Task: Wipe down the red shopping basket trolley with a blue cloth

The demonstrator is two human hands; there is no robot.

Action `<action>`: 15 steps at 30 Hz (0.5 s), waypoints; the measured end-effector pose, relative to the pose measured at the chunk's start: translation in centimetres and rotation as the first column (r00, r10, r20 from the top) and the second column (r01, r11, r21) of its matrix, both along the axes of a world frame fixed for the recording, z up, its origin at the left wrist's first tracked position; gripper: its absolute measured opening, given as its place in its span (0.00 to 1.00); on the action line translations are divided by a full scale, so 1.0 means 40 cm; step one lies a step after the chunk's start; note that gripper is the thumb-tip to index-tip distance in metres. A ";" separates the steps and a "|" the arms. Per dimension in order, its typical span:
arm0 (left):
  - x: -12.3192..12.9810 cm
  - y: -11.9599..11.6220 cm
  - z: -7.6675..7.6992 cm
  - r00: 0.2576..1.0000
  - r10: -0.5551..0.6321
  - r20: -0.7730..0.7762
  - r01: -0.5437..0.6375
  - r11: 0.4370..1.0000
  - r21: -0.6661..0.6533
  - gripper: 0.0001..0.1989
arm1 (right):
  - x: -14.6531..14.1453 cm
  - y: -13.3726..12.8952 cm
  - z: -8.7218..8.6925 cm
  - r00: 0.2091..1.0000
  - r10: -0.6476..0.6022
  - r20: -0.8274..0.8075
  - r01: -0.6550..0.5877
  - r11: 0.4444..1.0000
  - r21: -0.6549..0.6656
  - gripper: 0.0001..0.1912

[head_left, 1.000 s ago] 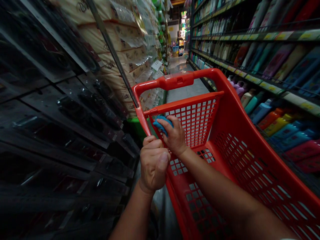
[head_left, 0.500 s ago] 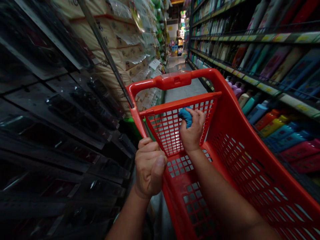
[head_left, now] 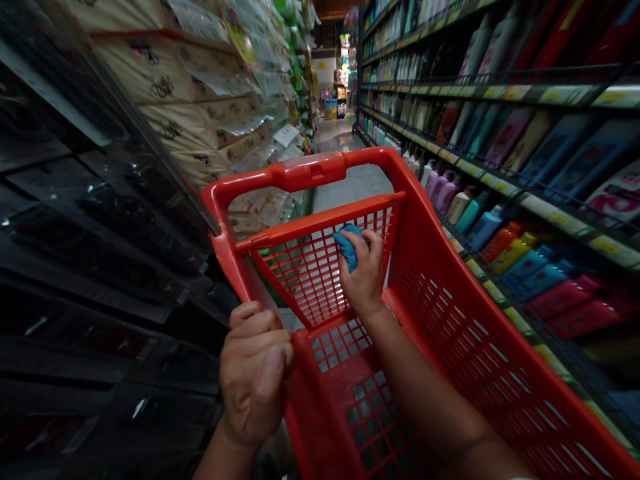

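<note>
A red plastic shopping cart (head_left: 425, 227) fills the middle of the head view. My left hand (head_left: 257, 370) is wrapped round its left rim, thumb on the near side. Inside the basket, my right hand (head_left: 364, 273) presses a crumpled blue cloth (head_left: 349, 245) against the gridded flap (head_left: 300, 273) at the handle end. The cloth is bunched under my bent fingers, and its lower part is hidden by them. Beyond the flap runs the cart's handle bar (head_left: 313, 175). Part of the slotted basket floor (head_left: 373, 420) shows below my right forearm.
Shelves of bottles (head_left: 500, 247) line the right side, close to the cart. On the left hang dark packaged goods (head_left: 100, 267), with stacked cream-coloured packs (head_left: 165, 100) behind them. A grey tiled aisle floor (head_left: 360, 183) runs away past the handle.
The cart and both hands sit further left and slightly lower in view as the view shifts right. My right hand, still on the cloth, has moved slightly along the flap. My left hand keeps its grip.
</note>
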State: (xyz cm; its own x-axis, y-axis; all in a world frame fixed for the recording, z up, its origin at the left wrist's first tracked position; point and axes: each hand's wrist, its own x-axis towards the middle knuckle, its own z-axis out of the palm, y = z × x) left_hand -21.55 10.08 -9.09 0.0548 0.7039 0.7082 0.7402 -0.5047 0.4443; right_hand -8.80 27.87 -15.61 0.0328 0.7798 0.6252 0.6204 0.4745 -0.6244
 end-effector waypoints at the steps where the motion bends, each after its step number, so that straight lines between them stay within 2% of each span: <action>1: 0.000 0.001 -0.001 1.000 0.002 -0.003 -0.002 1.000 -0.005 0.23 | 0.001 0.004 0.002 1.000 0.012 0.013 -0.012 1.000 0.007 0.23; 5: 0.000 0.006 -0.005 1.000 -0.004 -0.013 0.004 1.000 0.004 0.23 | 0.016 0.030 0.009 0.978 -0.157 -0.135 0.156 0.988 -0.019 0.27; 7: 0.000 0.006 -0.006 1.000 -0.003 -0.015 0.004 1.000 0.013 0.23 | 0.016 0.035 0.003 0.977 -0.138 -0.163 0.140 0.990 -0.003 0.27; 11: 0.000 0.004 -0.003 0.999 -0.011 -0.050 0.011 1.000 0.008 0.22 | 0.026 0.054 -0.026 0.996 0.055 -0.077 -0.040 0.982 0.184 0.24; 13: 0.000 0.003 -0.002 0.998 -0.016 -0.065 0.017 1.000 0.008 0.21 | 0.039 0.074 -0.039 0.993 0.010 -0.117 0.019 0.970 0.240 0.24; 15: 0.001 0.002 -0.001 0.998 -0.019 -0.064 0.019 1.000 0.006 0.21 | 0.042 0.081 -0.051 0.973 -0.088 -0.213 0.137 0.964 0.229 0.24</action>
State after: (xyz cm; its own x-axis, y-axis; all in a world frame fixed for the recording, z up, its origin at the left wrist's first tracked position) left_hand -21.52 10.18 -9.14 0.1136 0.6975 0.7075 0.7574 -0.5216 0.3927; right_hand -7.13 31.12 -17.65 0.2543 0.5910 0.7655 0.5533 0.5603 -0.6164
